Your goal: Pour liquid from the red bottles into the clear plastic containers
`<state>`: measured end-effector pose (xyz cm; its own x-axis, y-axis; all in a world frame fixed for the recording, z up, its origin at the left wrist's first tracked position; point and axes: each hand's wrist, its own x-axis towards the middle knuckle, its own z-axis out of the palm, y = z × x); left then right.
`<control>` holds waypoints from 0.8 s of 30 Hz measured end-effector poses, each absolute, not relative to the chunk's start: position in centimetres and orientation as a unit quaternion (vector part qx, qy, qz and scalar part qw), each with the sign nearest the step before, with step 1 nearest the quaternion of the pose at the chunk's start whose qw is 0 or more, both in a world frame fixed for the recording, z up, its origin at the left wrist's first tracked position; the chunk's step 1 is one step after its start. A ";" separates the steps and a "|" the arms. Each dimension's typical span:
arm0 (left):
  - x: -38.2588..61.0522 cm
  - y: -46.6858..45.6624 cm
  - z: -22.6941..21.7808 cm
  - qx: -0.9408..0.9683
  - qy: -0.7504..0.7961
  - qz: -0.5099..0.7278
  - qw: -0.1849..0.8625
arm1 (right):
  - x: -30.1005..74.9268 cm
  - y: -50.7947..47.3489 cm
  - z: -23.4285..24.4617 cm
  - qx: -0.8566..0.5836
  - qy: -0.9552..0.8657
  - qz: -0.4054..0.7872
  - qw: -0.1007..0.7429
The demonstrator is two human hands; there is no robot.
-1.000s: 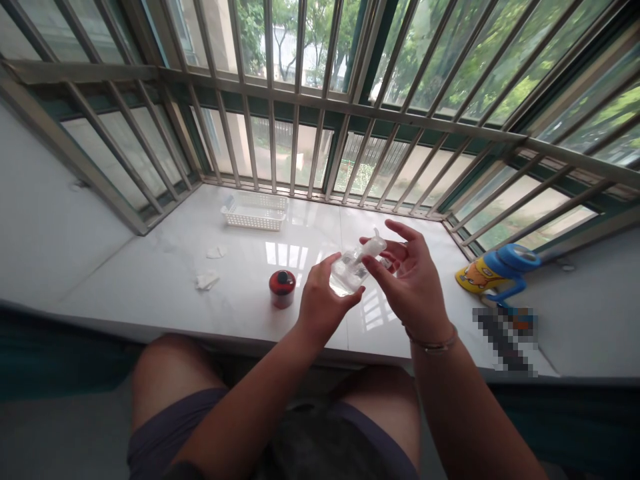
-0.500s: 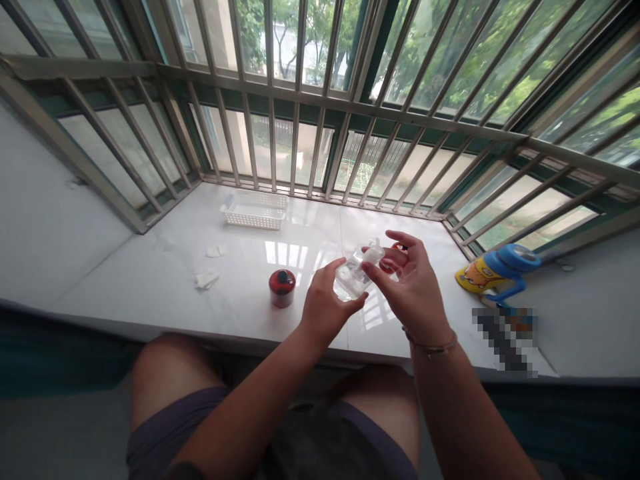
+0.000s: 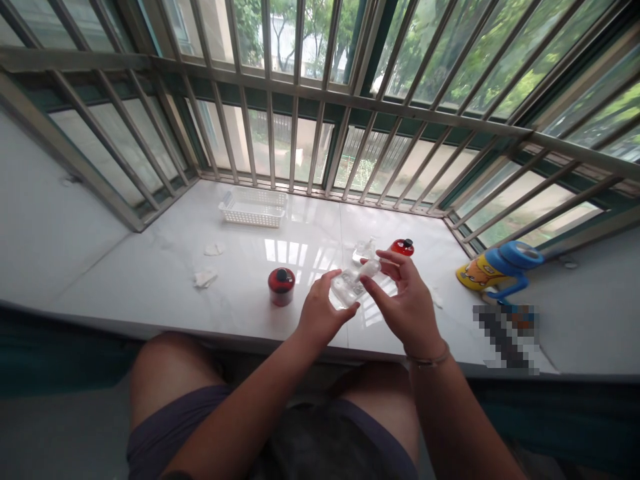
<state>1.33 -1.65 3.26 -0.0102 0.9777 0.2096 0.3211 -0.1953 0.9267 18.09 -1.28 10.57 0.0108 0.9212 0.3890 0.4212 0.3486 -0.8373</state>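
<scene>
Over glossy marble (image 3: 125, 280), left hand (image 3: 321, 312) and right hand (image 3: 406, 307) clamp a clear plastic bottle (image 3: 346, 288).

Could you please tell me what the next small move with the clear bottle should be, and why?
I'd probably pinch the narrow neck of the clear bottle with the right hand, while the left hand cradles its body. The bottle is held up in the air by those hands alone, and the right fingertips sit beside the neck.

The white marble windowsill (image 3: 150, 267) carries a white plastic basket (image 3: 253, 208) at eleven o'clock, tissue scraps (image 3: 214, 249) at nine, a red jar (image 3: 281, 287) at eight, and a small clear bottle (image 3: 364, 251) and red-capped bottle (image 3: 403, 247) near two.
</scene>
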 end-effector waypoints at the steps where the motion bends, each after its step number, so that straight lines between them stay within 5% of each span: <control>1: 1.3 -1.7 2.9 0.614 0.532 0.467 0.349 | 18.0 -1.5 10.2 -0.519 -0.661 0.245 0.483; 24: 0.6 -2.1 -4.7 0.637 0.547 0.412 0.355 | 21.5 -3.5 0.5 -0.549 -0.510 0.384 0.540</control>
<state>0.58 -2.13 -4.74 0.0639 0.9886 0.1364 0.4042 -0.1506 0.9022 21.52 -3.49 0.46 0.1857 0.9741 0.1292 0.1456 0.1028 -0.9840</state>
